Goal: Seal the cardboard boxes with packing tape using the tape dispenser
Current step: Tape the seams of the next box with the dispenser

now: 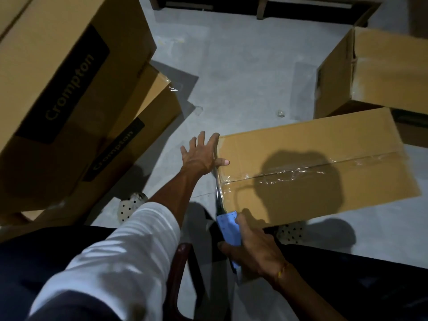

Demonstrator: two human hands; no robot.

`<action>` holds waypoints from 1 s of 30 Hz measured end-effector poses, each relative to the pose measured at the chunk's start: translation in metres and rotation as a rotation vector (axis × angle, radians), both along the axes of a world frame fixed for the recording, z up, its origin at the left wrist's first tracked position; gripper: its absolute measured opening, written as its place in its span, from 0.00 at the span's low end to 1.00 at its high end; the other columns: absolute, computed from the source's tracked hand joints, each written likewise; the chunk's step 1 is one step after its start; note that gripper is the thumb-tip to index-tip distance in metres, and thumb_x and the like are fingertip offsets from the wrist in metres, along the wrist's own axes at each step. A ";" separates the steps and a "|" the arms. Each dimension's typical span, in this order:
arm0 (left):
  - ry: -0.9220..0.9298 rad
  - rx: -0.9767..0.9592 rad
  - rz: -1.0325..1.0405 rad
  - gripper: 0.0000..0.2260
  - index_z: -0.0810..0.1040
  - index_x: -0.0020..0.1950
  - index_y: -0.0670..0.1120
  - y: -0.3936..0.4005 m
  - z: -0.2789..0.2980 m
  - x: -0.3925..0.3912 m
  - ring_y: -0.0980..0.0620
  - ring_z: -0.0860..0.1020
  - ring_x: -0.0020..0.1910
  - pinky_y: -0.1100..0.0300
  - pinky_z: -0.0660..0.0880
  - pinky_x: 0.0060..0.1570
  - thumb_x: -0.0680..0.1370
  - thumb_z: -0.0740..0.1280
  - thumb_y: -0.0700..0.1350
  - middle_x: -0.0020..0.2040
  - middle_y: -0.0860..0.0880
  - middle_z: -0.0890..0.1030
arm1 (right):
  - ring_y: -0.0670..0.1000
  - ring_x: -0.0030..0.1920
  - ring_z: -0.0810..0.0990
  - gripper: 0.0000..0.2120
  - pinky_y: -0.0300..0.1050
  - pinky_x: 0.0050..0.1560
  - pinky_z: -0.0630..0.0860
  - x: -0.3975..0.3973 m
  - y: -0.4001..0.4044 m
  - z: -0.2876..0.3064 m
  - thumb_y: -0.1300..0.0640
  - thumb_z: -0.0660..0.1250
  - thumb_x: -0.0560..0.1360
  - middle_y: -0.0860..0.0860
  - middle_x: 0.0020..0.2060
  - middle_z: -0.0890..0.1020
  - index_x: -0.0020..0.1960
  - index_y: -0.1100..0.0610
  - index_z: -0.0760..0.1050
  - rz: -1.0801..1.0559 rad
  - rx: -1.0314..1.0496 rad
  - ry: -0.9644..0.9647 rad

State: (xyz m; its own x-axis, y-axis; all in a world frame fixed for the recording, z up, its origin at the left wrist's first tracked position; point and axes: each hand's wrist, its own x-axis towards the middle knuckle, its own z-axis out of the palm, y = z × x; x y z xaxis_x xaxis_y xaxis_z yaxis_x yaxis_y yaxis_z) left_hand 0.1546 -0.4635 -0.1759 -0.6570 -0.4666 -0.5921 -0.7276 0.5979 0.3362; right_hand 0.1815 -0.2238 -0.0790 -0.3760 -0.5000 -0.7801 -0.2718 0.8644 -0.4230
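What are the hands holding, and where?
The right hand grips the blue tape dispenser by its handle. The left hand presses on the box's end edge.

Grey concrete floor [243, 72], dark furniture base [266, 8] at twelve o'clock, small crumpled clear scrap [281, 113] on the floor near centre, white dotted shoes [129, 205] at six to seven o'clock, dark red chair frame [180, 274] at six o'clock

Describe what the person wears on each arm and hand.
The left hand is bare, with no glove or ring visible. The left forearm is bare down to a white ribbed sleeve pushed up near the elbow. The right hand is also bare, and a thin yellow-orange thread band circles its wrist. No sleeve shows on the right forearm.
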 end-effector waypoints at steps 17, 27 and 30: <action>-0.082 -0.328 -0.502 0.36 0.39 0.82 0.48 0.059 0.010 0.062 0.43 0.38 0.81 0.37 0.41 0.77 0.82 0.46 0.67 0.81 0.51 0.34 | 0.56 0.58 0.76 0.24 0.47 0.54 0.73 0.001 -0.008 0.021 0.38 0.67 0.70 0.47 0.56 0.74 0.58 0.48 0.62 -0.056 -0.044 0.010; -0.184 -0.284 -0.467 0.53 0.32 0.80 0.49 0.066 0.008 0.059 0.42 0.31 0.78 0.36 0.34 0.74 0.70 0.50 0.80 0.79 0.51 0.28 | 0.58 0.56 0.77 0.25 0.50 0.57 0.74 0.003 -0.005 0.014 0.37 0.67 0.71 0.50 0.56 0.78 0.58 0.48 0.61 -0.066 -0.023 -0.046; -0.185 -0.310 -0.465 0.54 0.32 0.80 0.48 0.067 0.006 0.058 0.41 0.30 0.78 0.35 0.35 0.74 0.69 0.50 0.81 0.79 0.51 0.27 | 0.59 0.57 0.77 0.26 0.50 0.58 0.74 0.002 -0.002 0.013 0.36 0.66 0.71 0.51 0.58 0.78 0.59 0.47 0.60 -0.050 -0.010 -0.058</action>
State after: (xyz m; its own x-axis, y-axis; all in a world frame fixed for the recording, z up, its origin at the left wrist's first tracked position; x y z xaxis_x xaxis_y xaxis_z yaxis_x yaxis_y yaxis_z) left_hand 0.2123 -0.3960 -0.1694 -0.7329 -0.3239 -0.5983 -0.3954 0.9184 -0.0129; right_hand 0.1838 -0.2260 -0.0665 -0.3551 -0.4895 -0.7964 -0.2029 0.8720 -0.4455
